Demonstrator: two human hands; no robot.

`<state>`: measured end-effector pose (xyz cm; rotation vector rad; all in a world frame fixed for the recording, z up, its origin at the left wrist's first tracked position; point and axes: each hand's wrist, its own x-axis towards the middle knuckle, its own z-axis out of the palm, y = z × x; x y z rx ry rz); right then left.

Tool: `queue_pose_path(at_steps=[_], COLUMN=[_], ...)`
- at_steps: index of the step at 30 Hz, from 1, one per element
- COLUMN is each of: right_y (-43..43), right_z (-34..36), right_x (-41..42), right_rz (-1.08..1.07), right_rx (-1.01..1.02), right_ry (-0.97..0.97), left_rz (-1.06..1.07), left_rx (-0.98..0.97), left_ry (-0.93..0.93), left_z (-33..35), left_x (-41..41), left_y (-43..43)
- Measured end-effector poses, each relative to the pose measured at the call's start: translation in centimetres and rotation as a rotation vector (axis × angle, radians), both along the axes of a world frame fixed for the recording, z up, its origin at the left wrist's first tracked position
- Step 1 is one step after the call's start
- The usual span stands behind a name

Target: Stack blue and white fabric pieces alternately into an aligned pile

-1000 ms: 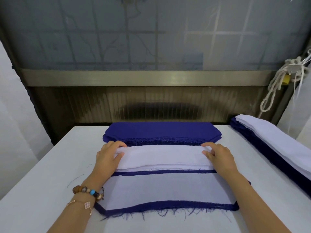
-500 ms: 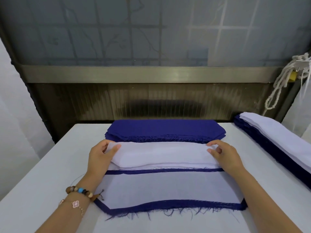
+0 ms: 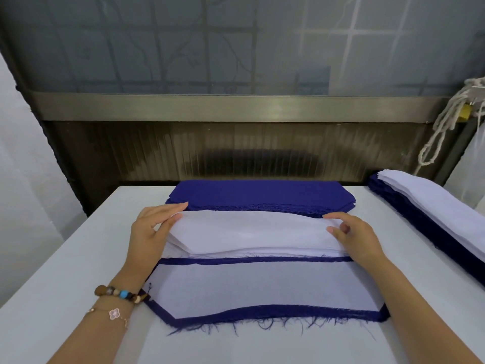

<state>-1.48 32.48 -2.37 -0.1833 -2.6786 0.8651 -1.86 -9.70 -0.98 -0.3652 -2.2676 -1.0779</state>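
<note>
A pile of white fabric pieces (image 3: 252, 236) lies mid-table, with a pile of blue fabric pieces (image 3: 259, 193) just behind it. My left hand (image 3: 151, 231) pinches the left end of the top white piece, lifted a little off its pile. My right hand (image 3: 353, 236) pinches the same piece at its right end. In front of the white pile lies the alternating pile (image 3: 265, 287), white on top with a frayed blue piece showing around its edges.
A long finished stack (image 3: 433, 214) of blue and white pieces lies along the right side of the white table (image 3: 65, 271). A dark ribbed wall panel (image 3: 236, 151) rises behind the table. White rope (image 3: 446, 122) hangs at upper right.
Both hands have shifted from resting on the white pile's ends to pinching its top piece, whose left end now stands lifted off the pile.
</note>
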Motion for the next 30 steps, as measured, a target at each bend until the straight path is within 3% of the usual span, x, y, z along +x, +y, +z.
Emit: queue_pose_path(at_steps=[3, 8, 18, 24, 30], right_y=[0.0, 0.0, 0.2, 0.9, 1.2], right_z=[0.2, 0.4, 0.9, 1.0, 1.7], right_x=[0.1, 0.6, 1.0, 1.0, 1.3], right_rz=[0.027, 0.069, 0.104, -0.074, -0.255], right_rx=[0.026, 0.037, -0.008, -0.066, 0.032], right_ry=[-0.015, -0.032, -0.123, -0.146, -0.188], left_rz=[-0.044, -0.167, -0.171, -0.132, -0.131], left_rx=[0.048, 0.346, 0.460, 0.455, 0.439], left_ry=[-0.048, -0.163, -0.264, -0.352, -0.481], left_z=[0.4, 0.3, -0.1, -0.3, -0.8], left_x=[0.2, 0.5, 0.7, 0.4, 0.2], left_y=[-0.2, -0.3, -0.3, -0.9, -1.2])
